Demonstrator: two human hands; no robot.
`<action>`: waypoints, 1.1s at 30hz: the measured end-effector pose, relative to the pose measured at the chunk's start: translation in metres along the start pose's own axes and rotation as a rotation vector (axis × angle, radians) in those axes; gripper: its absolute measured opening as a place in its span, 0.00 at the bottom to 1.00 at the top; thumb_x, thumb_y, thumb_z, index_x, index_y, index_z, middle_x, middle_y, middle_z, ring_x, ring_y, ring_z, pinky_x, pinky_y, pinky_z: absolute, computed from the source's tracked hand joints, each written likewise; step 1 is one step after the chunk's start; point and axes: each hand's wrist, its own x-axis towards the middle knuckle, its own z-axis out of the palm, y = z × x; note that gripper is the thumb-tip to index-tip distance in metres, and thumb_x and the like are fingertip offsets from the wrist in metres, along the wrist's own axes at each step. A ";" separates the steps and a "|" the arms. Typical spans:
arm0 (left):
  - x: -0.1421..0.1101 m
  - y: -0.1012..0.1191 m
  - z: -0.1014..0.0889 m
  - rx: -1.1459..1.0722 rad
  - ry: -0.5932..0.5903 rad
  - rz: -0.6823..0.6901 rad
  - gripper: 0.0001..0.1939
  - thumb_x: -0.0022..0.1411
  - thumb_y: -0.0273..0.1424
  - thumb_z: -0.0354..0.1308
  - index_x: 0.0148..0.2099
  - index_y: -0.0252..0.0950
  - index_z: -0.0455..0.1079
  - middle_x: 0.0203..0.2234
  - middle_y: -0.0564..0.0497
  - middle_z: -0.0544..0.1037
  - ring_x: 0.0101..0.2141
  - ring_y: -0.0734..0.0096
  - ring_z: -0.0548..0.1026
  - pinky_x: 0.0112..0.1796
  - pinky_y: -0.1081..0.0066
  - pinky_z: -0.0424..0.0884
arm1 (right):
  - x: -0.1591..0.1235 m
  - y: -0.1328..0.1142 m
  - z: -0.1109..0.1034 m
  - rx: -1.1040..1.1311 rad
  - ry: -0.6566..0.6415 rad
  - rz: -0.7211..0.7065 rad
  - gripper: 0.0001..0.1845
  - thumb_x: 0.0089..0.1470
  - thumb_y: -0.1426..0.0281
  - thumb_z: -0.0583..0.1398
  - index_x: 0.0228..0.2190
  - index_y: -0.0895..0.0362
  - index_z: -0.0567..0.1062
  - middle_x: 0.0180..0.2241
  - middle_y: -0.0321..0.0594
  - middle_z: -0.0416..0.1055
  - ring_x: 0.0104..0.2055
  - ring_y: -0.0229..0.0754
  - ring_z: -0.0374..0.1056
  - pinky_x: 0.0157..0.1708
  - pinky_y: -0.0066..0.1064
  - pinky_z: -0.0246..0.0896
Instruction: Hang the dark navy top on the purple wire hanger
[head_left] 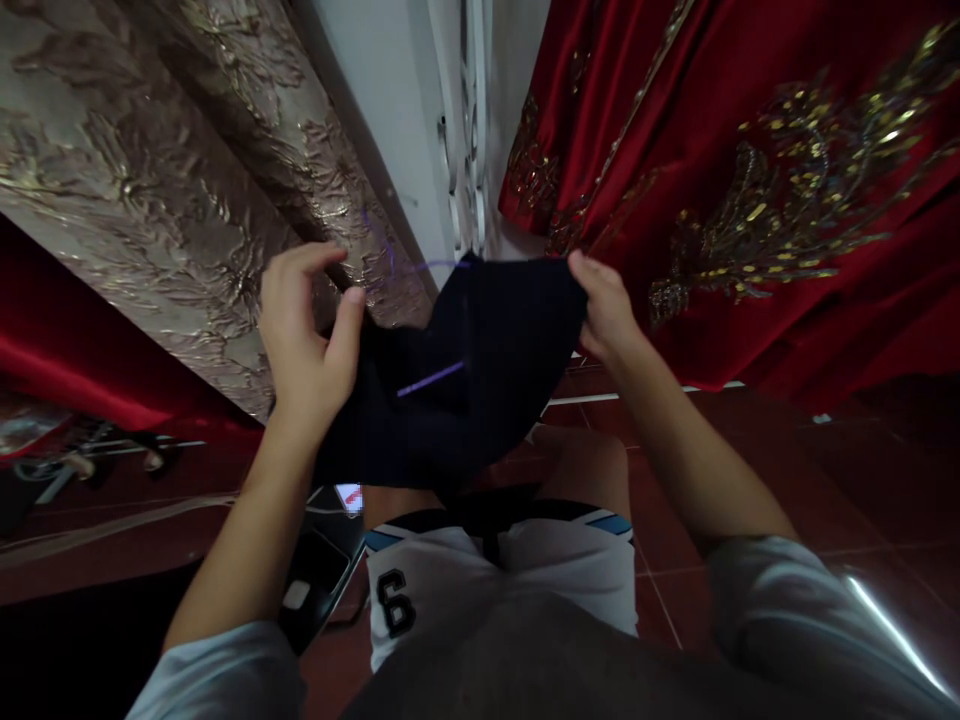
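A dark navy piece of cloth [517,340] is stretched out above my lap. My right hand [611,310] pinches its upper right corner between thumb and fingers. A short purple line of thread [431,379] lies across the cloth's middle. From the top edge a loose purple thread [431,264] trails up and to the left, faint against the curtain. My left hand [307,340] is raised at the cloth's left side, thumb and forefinger apart with nothing visible between them. Whether its lower fingers touch the cloth cannot be made out.
Beige embossed curtain fabric [225,150] hangs at the left, red fabric with gold sequins [750,220] at the right. White metalwork [469,130] stands between them. Below left, a dark surface holds a small white object [295,595] near a lit screen [349,497]. The floor is red tile [720,590].
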 end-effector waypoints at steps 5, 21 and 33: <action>-0.028 0.021 0.020 0.017 0.012 0.129 0.15 0.74 0.35 0.52 0.58 0.45 0.73 0.43 0.49 0.79 0.45 0.59 0.77 0.53 0.57 0.71 | 0.053 -0.034 0.000 -0.018 -0.013 -0.203 0.25 0.58 0.41 0.57 0.34 0.49 0.70 0.35 0.38 0.76 0.50 0.40 0.70 0.49 0.34 0.67; -0.128 0.055 0.101 -0.335 -0.016 -0.307 0.06 0.72 0.30 0.57 0.47 0.40 0.75 0.34 0.50 0.73 0.33 0.69 0.73 0.36 0.68 0.72 | -0.071 0.003 0.004 -0.353 0.730 -0.449 0.22 0.53 0.62 0.66 0.49 0.50 0.70 0.55 0.41 0.67 0.57 0.44 0.65 0.57 0.38 0.62; -0.152 0.094 0.122 -0.525 0.158 -0.669 0.05 0.70 0.32 0.60 0.47 0.42 0.73 0.42 0.47 0.74 0.37 0.68 0.77 0.38 0.67 0.77 | -0.171 0.086 0.077 0.225 0.116 0.402 0.22 0.53 0.51 0.65 0.24 0.55 0.68 0.20 0.31 0.59 0.23 0.34 0.54 0.24 0.27 0.50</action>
